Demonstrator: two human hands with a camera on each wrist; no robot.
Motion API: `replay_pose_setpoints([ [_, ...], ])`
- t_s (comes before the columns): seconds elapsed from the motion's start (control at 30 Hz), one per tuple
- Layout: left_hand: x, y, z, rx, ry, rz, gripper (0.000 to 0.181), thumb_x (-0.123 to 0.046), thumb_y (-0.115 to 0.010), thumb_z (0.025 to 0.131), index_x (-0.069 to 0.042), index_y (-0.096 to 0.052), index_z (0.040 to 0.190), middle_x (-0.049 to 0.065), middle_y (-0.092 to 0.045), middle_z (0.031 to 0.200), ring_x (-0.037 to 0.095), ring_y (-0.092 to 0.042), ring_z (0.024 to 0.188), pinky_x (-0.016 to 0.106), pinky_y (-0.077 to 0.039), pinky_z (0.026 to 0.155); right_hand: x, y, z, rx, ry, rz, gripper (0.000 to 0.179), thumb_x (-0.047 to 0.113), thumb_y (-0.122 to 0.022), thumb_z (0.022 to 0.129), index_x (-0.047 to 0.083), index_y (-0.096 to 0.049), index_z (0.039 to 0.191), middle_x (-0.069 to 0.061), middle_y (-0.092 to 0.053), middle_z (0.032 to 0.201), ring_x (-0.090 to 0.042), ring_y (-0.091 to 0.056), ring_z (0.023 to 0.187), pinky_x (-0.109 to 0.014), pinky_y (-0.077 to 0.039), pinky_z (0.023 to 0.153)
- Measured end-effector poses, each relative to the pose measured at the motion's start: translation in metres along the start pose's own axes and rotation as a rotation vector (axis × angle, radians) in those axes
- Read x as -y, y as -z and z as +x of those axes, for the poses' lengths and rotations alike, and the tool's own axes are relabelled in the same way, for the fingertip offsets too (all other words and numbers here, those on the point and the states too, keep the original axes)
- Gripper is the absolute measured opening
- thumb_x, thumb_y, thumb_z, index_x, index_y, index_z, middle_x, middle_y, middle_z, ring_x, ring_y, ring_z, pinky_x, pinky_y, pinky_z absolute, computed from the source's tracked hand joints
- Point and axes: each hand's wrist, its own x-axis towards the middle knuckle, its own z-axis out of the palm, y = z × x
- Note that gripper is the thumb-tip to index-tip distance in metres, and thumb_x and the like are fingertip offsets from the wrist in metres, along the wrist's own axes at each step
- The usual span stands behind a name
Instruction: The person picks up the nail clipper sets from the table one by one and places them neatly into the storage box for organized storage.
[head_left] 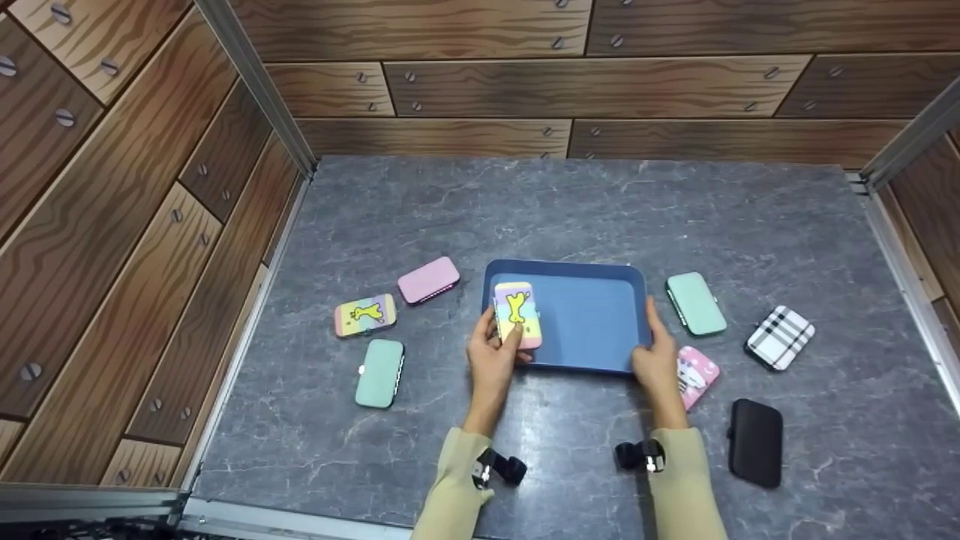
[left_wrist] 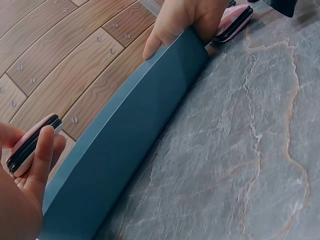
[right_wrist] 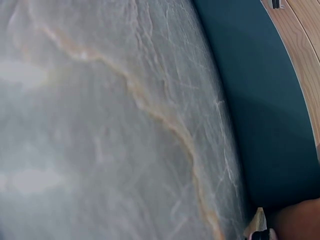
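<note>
My left hand (head_left: 489, 360) pinches a small hinged case (head_left: 517, 304) with a yellow giraffe on pastel stripes, holding it over the left end of a blue tray (head_left: 592, 315). In the left wrist view the held case (left_wrist: 34, 145) shows edge-on between thumb and fingers, above the tray's rim. My right hand (head_left: 658, 364) grips the tray's near right corner, thumb over the rim. From the right wrist, mostly the tray's outer wall (right_wrist: 270, 115) shows, with part of the right hand (right_wrist: 300, 220) low in the corner.
Left of the tray lie a pink case (head_left: 429, 280), another giraffe case (head_left: 365, 315) and a mint case (head_left: 380, 373). To its right are a mint case (head_left: 697, 304), a plaid case (head_left: 781, 338), a pink patterned case (head_left: 697, 373) partly behind my hand, and a black case (head_left: 756, 442).
</note>
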Motion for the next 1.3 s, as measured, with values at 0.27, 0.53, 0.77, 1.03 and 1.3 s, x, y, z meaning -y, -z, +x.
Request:
replay_pose_setpoints([
  [0.27, -0.001, -0.007, 0.000, 0.001, 0.002, 0.025, 0.056, 0.005, -0.065, 0.090, 0.011, -0.043, 0.141, 0.025, -0.062, 0.116, 0.015, -0.063, 0.052, 0.036, -0.056, 0.047, -0.002, 0.000, 0.001, 0.000, 0.010, 0.005, 0.091, -0.018, -0.036, 0.069, 0.008, -0.028, 0.155, -0.012, -0.025, 0.160, -0.032, -0.020, 0.147, -0.040, -0.016, 0.120],
  [0.53, 0.003, -0.012, 0.002, -0.003, 0.015, 0.026, 0.057, 0.005, -0.066, 0.089, 0.011, -0.043, 0.141, 0.024, -0.063, 0.113, 0.016, -0.062, 0.051, 0.035, -0.056, 0.046, -0.001, 0.001, 0.002, 0.004, -0.007, 0.000, 0.093, -0.018, -0.038, 0.068, 0.011, -0.027, 0.156, -0.011, -0.024, 0.161, -0.031, -0.019, 0.148, -0.040, -0.016, 0.120],
  [0.77, 0.005, -0.016, 0.002, 0.012, 0.006, 0.028, 0.057, 0.005, -0.066, 0.088, 0.010, -0.044, 0.140, 0.024, -0.063, 0.113, 0.019, -0.064, 0.053, 0.037, -0.056, 0.046, -0.001, 0.000, 0.001, -0.001, 0.003, 0.018, 0.091, -0.018, -0.036, 0.068, 0.008, -0.028, 0.155, -0.012, -0.025, 0.160, -0.032, -0.020, 0.147, -0.040, -0.016, 0.120],
  [1.03, 0.003, -0.023, 0.000, 0.018, -0.008, 0.048, 0.056, 0.004, -0.067, 0.088, 0.009, -0.046, 0.140, 0.022, -0.064, 0.110, 0.019, -0.064, 0.052, 0.040, -0.056, 0.047, -0.003, 0.000, 0.001, -0.008, 0.037, 0.029, 0.088, -0.019, -0.034, 0.070, 0.005, -0.029, 0.154, -0.014, -0.026, 0.160, -0.032, -0.020, 0.147, -0.037, -0.015, 0.120],
  [1.3, 0.001, -0.034, 0.003, 0.028, -0.008, 0.039, 0.055, 0.004, -0.067, 0.088, 0.009, -0.047, 0.139, 0.022, -0.064, 0.111, 0.020, -0.064, 0.052, 0.046, -0.056, 0.048, -0.002, 0.000, 0.001, 0.001, 0.019, 0.025, 0.091, -0.019, -0.036, 0.069, 0.007, -0.027, 0.155, -0.012, -0.024, 0.161, -0.032, -0.019, 0.148, -0.038, -0.015, 0.120],
])
